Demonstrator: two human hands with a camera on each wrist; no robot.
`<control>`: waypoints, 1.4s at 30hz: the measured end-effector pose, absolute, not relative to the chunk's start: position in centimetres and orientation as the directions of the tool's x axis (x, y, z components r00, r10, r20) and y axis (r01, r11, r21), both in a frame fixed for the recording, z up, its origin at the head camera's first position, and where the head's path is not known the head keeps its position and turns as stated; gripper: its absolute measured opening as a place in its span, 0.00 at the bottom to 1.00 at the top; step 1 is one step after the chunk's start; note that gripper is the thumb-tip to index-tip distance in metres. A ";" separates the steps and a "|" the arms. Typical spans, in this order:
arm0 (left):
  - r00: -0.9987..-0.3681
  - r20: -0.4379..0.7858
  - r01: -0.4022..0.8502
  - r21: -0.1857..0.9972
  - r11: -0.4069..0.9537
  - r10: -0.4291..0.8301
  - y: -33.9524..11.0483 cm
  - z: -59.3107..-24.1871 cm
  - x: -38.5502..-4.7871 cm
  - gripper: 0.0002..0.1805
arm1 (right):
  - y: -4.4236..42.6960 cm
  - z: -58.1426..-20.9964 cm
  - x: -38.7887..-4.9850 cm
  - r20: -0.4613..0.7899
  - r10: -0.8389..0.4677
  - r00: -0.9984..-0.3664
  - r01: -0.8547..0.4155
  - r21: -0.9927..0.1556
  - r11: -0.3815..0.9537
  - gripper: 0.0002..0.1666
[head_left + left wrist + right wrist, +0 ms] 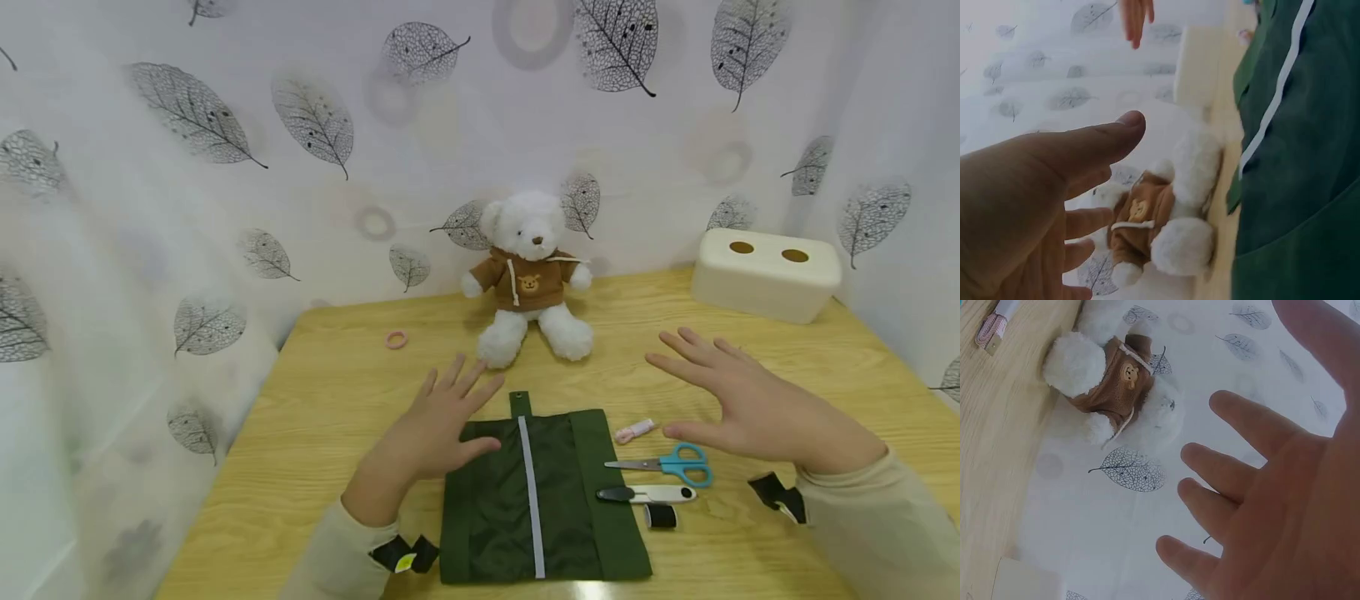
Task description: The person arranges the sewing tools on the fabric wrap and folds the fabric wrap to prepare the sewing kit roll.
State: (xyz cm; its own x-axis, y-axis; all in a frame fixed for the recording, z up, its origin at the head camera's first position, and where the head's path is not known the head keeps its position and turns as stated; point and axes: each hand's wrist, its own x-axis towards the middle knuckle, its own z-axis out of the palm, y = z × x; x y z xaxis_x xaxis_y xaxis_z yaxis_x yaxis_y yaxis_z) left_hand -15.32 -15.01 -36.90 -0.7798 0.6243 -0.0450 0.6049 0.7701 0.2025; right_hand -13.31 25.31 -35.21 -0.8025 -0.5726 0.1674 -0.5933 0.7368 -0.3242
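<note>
My left hand (442, 425) hovers over the left part of a dark green fabric pouch (495, 500), fingers spread and holding nothing. A pale strip (531, 492) runs down the pouch, and a tab with an eyelet (519, 403) sticks out at its far end. Off to the right, my right hand (750, 404) is raised with spread fingers and nothing in it. Closest to it are a rolled pink-and-white tape measure (635, 431) and scissors with blue handles (686, 464). Below them lie a white-and-black thread snipper (652, 494) and a spool of black thread (661, 517).
A white teddy bear (528, 275) in a brown hoodie sits at the back of the wooden table (337, 400). Left of it lies a small pink ring (396, 339). A cream box (765, 275) with two holes stands at the back right, before a leaf-patterned curtain (315, 233).
</note>
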 end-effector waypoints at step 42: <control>-0.332 -0.142 0.925 0.142 0.351 0.932 -10.7 -40.3 -10.3 0.07 | 22.8 -40.5 -9.1 -0.058 -0.685 -0.726 -0.597 -0.441 0.670 0.11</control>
